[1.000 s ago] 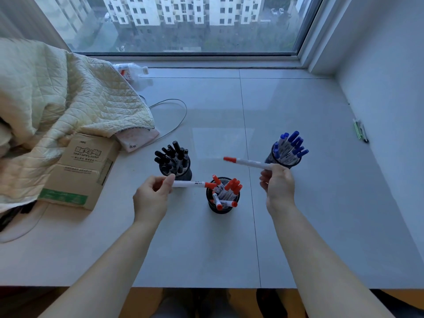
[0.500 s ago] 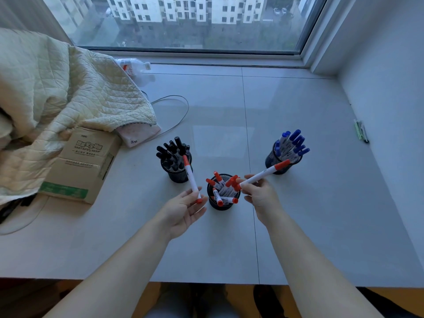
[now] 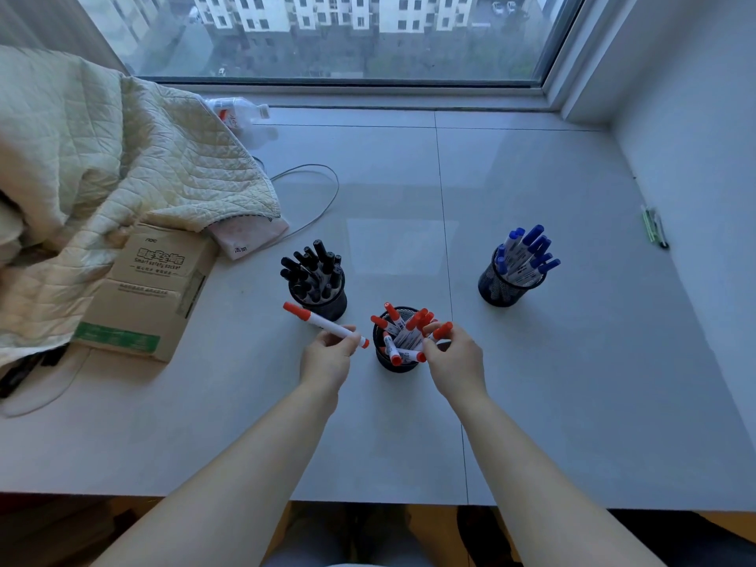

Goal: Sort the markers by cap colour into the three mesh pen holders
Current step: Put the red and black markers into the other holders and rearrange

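Three black mesh holders stand on the grey sill. The left holder [image 3: 327, 306] is full of black-capped markers, the middle holder [image 3: 382, 358] has red-capped ones, and the right holder [image 3: 497, 290] has blue-capped ones. My left hand [image 3: 325, 360] pinches a white marker with a red cap [image 3: 323, 324], which lies slanted with the cap up-left, just left of the middle holder. My right hand [image 3: 454, 358] holds another red-capped marker [image 3: 443, 330] at the middle holder's right rim, its body hidden by my fingers.
A cardboard box [image 3: 151, 288] lies left of the holders, partly under a quilted cream blanket [image 3: 102, 178]. Behind them are a white cable [image 3: 323, 206] and a plastic bottle [image 3: 237, 112]. A few green pens [image 3: 654, 227] lie by the right wall.
My right hand brought its red marker down to the middle holder's rim. My left hand turned its marker from pointing away to slanting up-left and now pinches it instead of cradling it.
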